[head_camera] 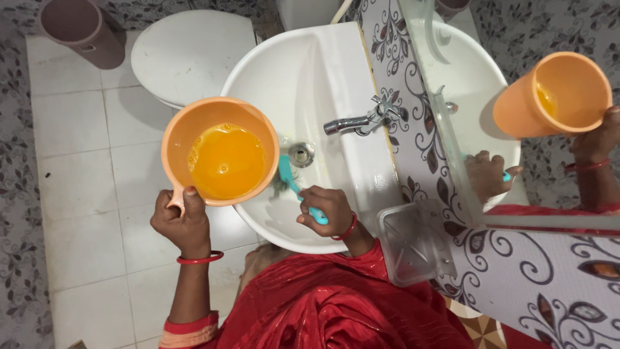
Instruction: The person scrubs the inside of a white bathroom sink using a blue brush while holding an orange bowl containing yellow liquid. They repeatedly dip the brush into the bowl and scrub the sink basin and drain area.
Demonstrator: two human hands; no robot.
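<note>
My left hand (184, 220) grips the handle of an orange plastic mug (219, 152) with water in it, held over the left rim of the white washbasin (310, 71). My right hand (329, 210) is closed on a teal brush (290, 181) whose bristled head points into the basin bowl near the drain (301, 154). A chrome tap (358, 121) stands on the basin's right side. Both wrists wear red bangles.
A white closed toilet lid (194, 52) lies beyond the basin, with a mauve bucket (81, 29) on the tiled floor at far left. A clear plastic soap tray (413, 242) hangs on the patterned wall. A mirror (549, 110) at right reflects the mug and hands.
</note>
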